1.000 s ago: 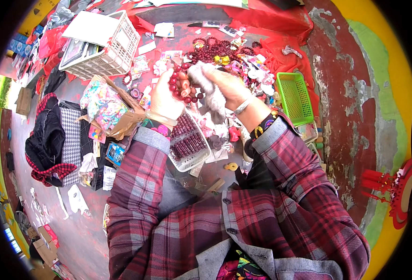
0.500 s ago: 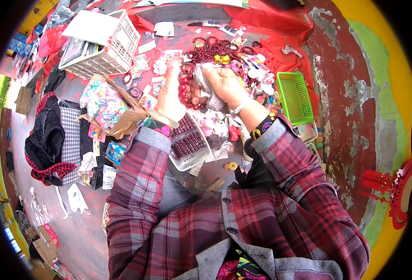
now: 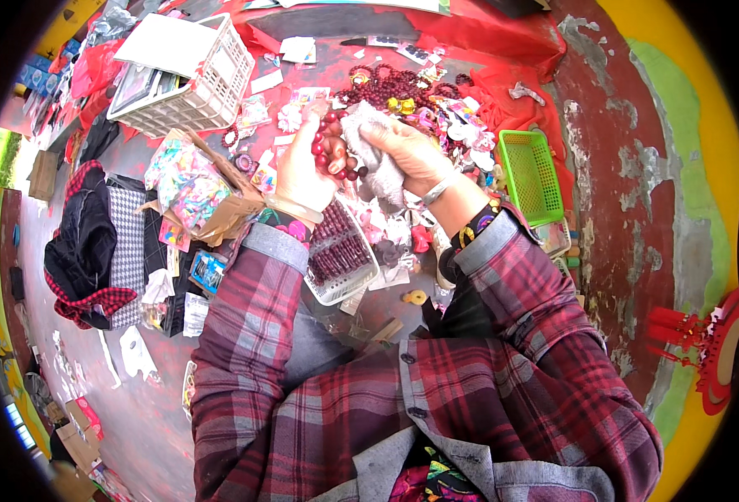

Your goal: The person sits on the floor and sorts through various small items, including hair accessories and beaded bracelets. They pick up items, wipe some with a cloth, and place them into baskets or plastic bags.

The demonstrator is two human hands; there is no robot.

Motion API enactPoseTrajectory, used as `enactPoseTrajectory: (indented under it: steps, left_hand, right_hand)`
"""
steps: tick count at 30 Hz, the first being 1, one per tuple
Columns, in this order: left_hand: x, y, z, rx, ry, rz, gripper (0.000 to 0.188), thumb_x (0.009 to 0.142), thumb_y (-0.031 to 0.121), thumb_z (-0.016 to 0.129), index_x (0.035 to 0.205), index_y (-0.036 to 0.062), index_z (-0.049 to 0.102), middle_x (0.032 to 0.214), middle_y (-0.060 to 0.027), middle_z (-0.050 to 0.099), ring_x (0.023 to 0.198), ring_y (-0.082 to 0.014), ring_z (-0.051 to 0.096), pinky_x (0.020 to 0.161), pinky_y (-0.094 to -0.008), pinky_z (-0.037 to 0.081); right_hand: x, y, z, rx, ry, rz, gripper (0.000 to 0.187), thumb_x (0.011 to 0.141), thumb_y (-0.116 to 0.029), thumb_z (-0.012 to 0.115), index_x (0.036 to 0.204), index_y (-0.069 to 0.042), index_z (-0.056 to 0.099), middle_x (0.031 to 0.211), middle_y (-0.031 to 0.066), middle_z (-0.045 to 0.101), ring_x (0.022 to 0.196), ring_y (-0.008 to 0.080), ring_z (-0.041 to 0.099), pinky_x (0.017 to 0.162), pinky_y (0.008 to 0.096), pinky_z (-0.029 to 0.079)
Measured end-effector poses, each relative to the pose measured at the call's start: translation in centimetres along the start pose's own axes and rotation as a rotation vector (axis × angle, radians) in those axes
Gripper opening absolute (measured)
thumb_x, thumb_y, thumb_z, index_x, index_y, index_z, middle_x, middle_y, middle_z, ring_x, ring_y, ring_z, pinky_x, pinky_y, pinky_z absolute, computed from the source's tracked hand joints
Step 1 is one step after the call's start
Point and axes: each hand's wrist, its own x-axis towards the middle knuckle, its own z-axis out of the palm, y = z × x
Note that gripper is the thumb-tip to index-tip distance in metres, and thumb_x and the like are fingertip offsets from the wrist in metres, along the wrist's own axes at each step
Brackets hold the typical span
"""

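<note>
My left hand [image 3: 305, 171] is closed round a dark red bead bracelet [image 3: 320, 144], with the beads looped over its fingers. Against the beads, my right hand [image 3: 415, 156] grips a crumpled grey cloth [image 3: 379, 167] between thumb and fingers. Part of the bracelet is hidden behind the cloth and fingers. Beyond both hands lies a heap of dark red bead strings [image 3: 382, 86], with a shiny gold piece [image 3: 401, 105] on it. Just below my hands stands a white plastic basket [image 3: 346, 293] holding rows of dark red bracelets [image 3: 336, 244].
At the right is a green plastic basket [image 3: 530, 176]; at upper left, a white crate [image 3: 214, 75]. A cardboard box [image 3: 234, 209] of colourful small packets stands left of my hands. Small trinkets [image 3: 461, 125] litter the red cloth. A dark jacket [image 3: 85, 243] lies further left.
The grey cloth has shifted and spread out more in my right hand, against the beads. The bracelet has moved slightly up and left in my left hand.
</note>
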Motion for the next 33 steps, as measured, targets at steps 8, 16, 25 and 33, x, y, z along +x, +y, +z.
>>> enactPoseTrajectory:
  steps: [8,16,25,33]
  left_hand:
    - [-0.8,0.1,1.7,0.056,0.063,-0.074,0.023,0.085,0.025,0.048,0.085,0.0027,0.055,0.065,-0.0072,0.055,0.055,-0.0181,0.050,0.058,-0.0348,0.045]
    - [-1.5,0.1,2.6,0.300,-0.051,-0.200,0.032,0.087,0.033,0.051,0.083,0.0017,0.055,0.070,-0.0082,0.058,0.054,-0.0164,0.054,0.049,-0.0268,0.045]
    - [-0.5,0.6,0.5,0.099,-0.065,-0.097,0.030,0.090,0.028,0.043,0.091,0.0004,0.053,0.068,-0.0086,0.054,0.056,-0.0173,0.049,0.069,-0.0376,0.049]
    - [-1.4,0.5,2.3,0.152,-0.068,-0.114,0.028,0.089,0.031,0.045,0.093,0.0041,0.053,0.066,-0.0078,0.056,0.053,-0.0170,0.052,0.060,-0.0330,0.049]
  right_hand:
    - [-0.2,0.1,-0.5,-0.203,0.148,-0.083,0.025,0.089,-0.022,0.049,0.095,0.001,0.056,0.080,0.0085,0.062,0.066,0.0152,0.060,0.060,0.0260,0.050]
    - [-0.2,-0.4,-2.1,-0.583,0.326,0.006,0.035,0.089,-0.032,0.046,0.083,0.000,0.059,0.072,0.0081,0.062,0.056,0.0146,0.056,0.053,0.0274,0.046]
    - [0.6,-0.5,-2.3,0.117,0.307,0.111,0.038,0.090,-0.036,0.044,0.103,-0.003,0.056,0.089,0.0077,0.061,0.075,0.0176,0.059,0.067,0.0309,0.049]
    - [0.0,0.3,-0.7,-0.173,0.007,-0.146,0.014,0.087,-0.015,0.053,0.091,-0.001,0.055,0.066,0.0079,0.059,0.054,0.0159,0.059,0.050,0.0263,0.049]
